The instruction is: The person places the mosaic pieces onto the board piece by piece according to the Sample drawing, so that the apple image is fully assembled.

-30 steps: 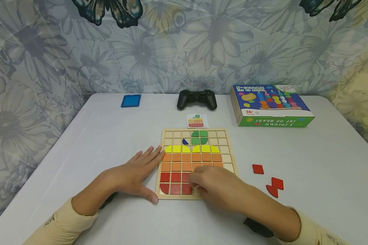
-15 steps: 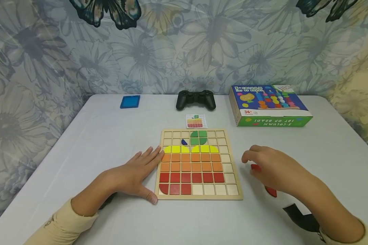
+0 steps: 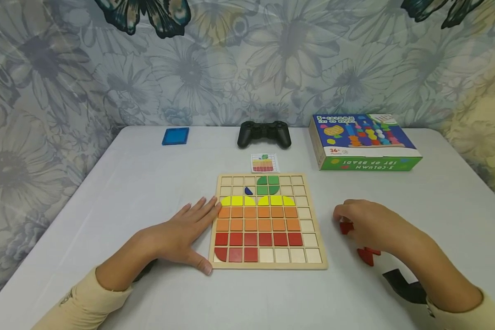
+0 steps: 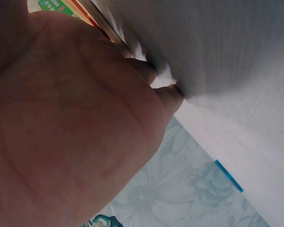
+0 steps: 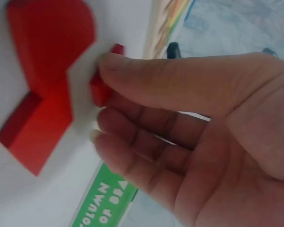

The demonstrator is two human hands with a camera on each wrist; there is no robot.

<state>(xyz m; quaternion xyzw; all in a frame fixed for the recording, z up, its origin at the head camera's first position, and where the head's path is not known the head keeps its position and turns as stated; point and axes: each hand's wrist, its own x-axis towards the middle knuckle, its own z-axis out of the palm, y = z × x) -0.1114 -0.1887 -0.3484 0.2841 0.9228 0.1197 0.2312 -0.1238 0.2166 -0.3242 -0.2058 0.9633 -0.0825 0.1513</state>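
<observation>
My left hand (image 3: 179,238) lies with fingers spread on the white table, fingertips and thumb at the left edge of a wooden grid board (image 3: 272,266). Green, yellow, orange and red tiles fill many of its cells, plus one small dark blue piece (image 3: 248,191). To the right of the board, my right hand (image 3: 373,227) pinches a red square tile (image 5: 100,90) between thumb and fingers, low over the table. Beside it lie a red quarter-round tile (image 5: 52,38) and another red square tile (image 5: 42,127), which the hand partly covers in the head view.
A small pattern card (image 3: 265,162) lies just beyond the board. Farther back are a black game controller (image 3: 264,134), a blue flat square (image 3: 175,136) and a colourful bead-set box (image 3: 367,142). A flowered cloth hangs behind the table.
My right hand has gone from the board's red rows rightward to the loose red tiles and now pinches one. A row of red squares shows where that hand was. My left hand has stayed put.
</observation>
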